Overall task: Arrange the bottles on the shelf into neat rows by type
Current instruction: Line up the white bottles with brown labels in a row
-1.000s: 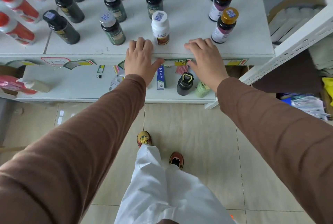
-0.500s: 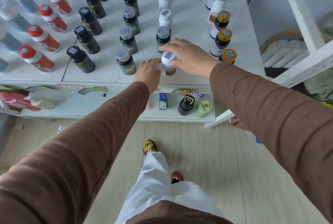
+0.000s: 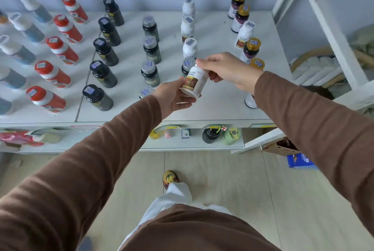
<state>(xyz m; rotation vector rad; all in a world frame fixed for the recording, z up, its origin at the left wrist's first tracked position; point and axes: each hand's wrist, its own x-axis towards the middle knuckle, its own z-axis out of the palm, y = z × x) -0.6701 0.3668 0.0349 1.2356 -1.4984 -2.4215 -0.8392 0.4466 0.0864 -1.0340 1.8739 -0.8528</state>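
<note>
A small white bottle (image 3: 193, 83) with a red-brown label is lifted off the white shelf (image 3: 218, 107) and tilted. My right hand (image 3: 226, 68) grips its cap end from above, and my left hand (image 3: 174, 98) cups its bottom. Behind it stands a column of white bottles (image 3: 189, 47) with one grey-capped dark bottle (image 3: 187, 66) at its front. Further left run rows of grey-capped bottles (image 3: 151, 48), black bottles (image 3: 105, 50) and red bottles (image 3: 60, 47). On the right, gold-capped purple bottles (image 3: 250, 50) stand in a line with one white bottle (image 3: 245, 33) among them.
Blue-grey bottles (image 3: 22, 48) fill the far left. A lower shelf (image 3: 121, 145) holds a black bottle (image 3: 211, 135), a green bottle (image 3: 230, 135) and small items. A white rack frame (image 3: 327, 28) stands at the right, a blue box (image 3: 299, 161) on the floor.
My right hand has closed on the front white bottle and lifted it off the shelf; my left hand has come up under it. The view has tilted upward.
</note>
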